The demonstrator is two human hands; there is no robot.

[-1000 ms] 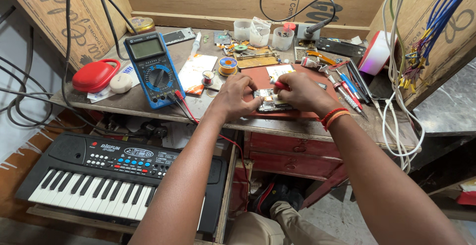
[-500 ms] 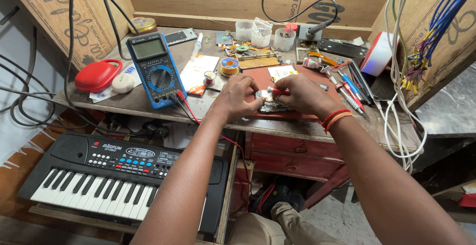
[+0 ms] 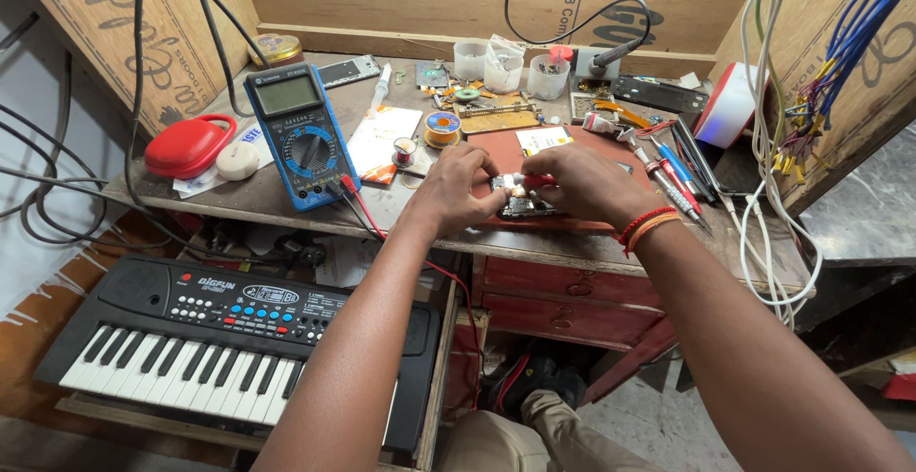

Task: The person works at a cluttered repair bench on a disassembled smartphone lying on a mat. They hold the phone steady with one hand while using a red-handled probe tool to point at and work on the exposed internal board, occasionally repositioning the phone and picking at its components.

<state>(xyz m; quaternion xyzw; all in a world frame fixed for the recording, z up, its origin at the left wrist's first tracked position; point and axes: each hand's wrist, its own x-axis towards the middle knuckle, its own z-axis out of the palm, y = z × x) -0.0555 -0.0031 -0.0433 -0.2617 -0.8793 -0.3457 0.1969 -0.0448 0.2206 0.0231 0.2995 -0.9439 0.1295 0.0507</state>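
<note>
Centre frame: left hand [image 3: 458, 190] pins the small circuit board [image 3: 523, 207] flat, right hand [image 3: 584, 184] pinches a red-handled tool [image 3: 534, 181]; I'd keep the board steady on the surface [image 3: 401, 209].

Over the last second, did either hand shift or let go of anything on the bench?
Hardly anything changed. Both hands stay together over the small dark device on the reddish mat: the left hand still steadies it, and the right hand still pinches the red-handled tool with its tip at the device. Nothing was let go. The blue multimeter, solder spool and keyboard have not moved.
</note>
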